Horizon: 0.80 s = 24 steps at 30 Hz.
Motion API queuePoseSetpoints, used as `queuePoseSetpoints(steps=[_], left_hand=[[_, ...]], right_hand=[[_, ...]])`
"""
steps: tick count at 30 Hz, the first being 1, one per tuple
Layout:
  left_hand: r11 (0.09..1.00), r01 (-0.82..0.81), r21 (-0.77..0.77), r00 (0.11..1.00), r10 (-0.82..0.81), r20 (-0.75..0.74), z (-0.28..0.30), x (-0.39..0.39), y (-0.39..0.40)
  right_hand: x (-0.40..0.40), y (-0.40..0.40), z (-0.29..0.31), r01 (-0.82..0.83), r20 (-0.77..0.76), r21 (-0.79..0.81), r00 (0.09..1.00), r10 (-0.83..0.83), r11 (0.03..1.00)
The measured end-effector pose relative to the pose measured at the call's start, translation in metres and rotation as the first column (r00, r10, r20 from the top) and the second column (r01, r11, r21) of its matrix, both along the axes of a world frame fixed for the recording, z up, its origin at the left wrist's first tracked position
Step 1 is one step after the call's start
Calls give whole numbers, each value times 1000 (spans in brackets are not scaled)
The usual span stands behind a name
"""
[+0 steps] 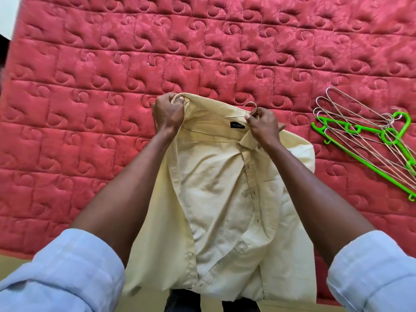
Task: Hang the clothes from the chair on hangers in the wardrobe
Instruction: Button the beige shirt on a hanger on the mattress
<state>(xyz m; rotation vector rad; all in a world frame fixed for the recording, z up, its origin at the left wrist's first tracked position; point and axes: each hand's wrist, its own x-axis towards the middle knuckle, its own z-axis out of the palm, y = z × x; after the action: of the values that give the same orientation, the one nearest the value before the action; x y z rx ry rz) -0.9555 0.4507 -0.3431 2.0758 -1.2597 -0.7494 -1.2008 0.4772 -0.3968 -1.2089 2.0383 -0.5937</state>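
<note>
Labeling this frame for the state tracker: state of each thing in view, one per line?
yellow shirt: lying front up on the quilt, collar end lifted, hanger partly inside
wire hanger: inside the collar, hook sticking out
left hand: grips the shirt's shoulder
right hand: pinches the hanger at its hook
spare wire hangers: loose pile, unused
green plastic hangers: in the same pile, unused
red quilt: spread flat
</note>
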Motion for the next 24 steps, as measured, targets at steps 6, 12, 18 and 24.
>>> queuePoseSetpoints(steps=[6,12,18,24], left_hand=[[978,-47,-201,999,43,-26,20,-33,22],[921,379,92,925,-380,-3,-10,-48,61],[900,435,-6,890,-431,-152,-36,-23,104],[976,219,-11,976,-219,-12,-31,-12,200]], right_hand=[[27,-30,12,17,-205,15,979,-14,1000],[45,-66,-3,-22,-270,20,963,26,1000],[39,-21,9,-36,-63,-86,998,30,996],[70,135,19,-24,-214,-286,976,-39,958]])
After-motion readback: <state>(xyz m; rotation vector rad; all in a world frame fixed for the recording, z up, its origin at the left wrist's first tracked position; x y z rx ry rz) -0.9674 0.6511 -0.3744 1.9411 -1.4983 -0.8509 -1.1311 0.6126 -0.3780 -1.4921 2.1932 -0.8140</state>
